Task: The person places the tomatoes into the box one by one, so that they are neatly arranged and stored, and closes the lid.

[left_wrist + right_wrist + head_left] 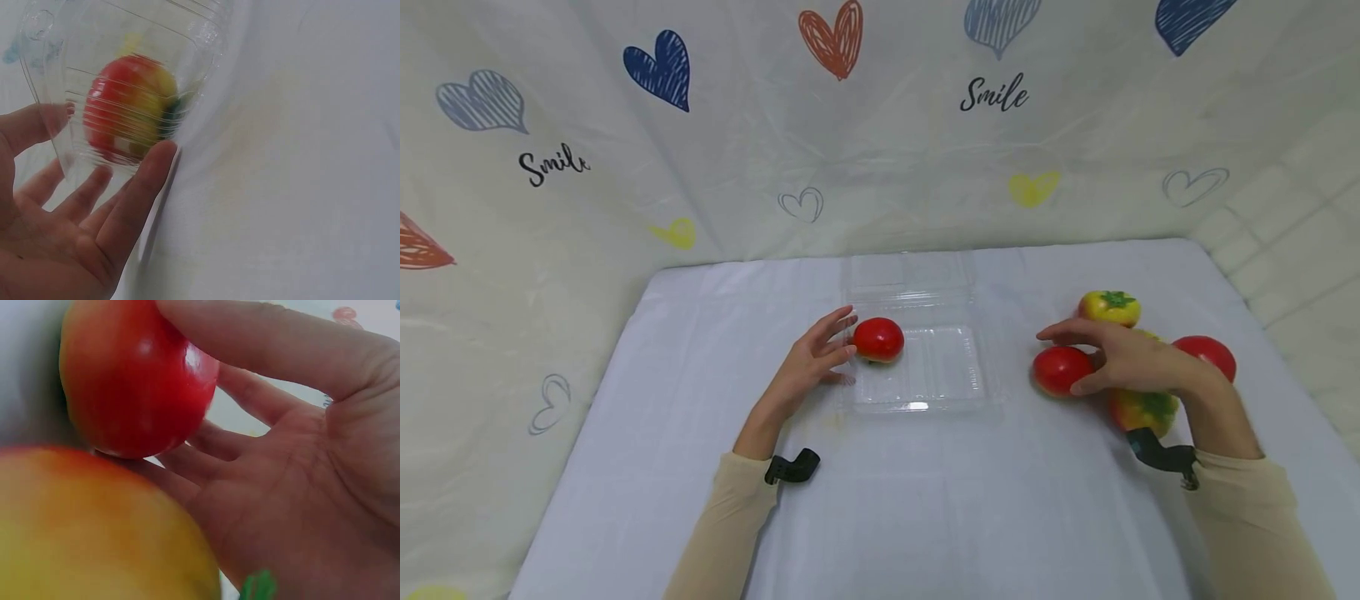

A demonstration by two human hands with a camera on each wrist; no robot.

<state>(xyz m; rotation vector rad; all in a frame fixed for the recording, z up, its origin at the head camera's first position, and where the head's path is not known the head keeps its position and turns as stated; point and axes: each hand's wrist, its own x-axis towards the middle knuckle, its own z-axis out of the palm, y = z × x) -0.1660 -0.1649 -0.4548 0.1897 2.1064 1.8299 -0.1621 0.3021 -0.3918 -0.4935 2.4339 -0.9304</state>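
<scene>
A clear plastic clamshell box lies opened out on the table, a red tomato in the left part of its base. Through the ribbed wall in the left wrist view, this tomato shows a yellow underside and some green. My left hand is at the box's left side, fingers spread and lightly bent, fingertips against the plastic. To the right of the box, my right hand grips another red tomato; its thumb lies over the tomato and its fingers reach around the far side.
Around and under my right hand lie more tomatoes: a yellow-red one behind, a red one to the right, and a yellow-green one in front. A white cloth covers the table. A heart-printed curtain hangs at the back.
</scene>
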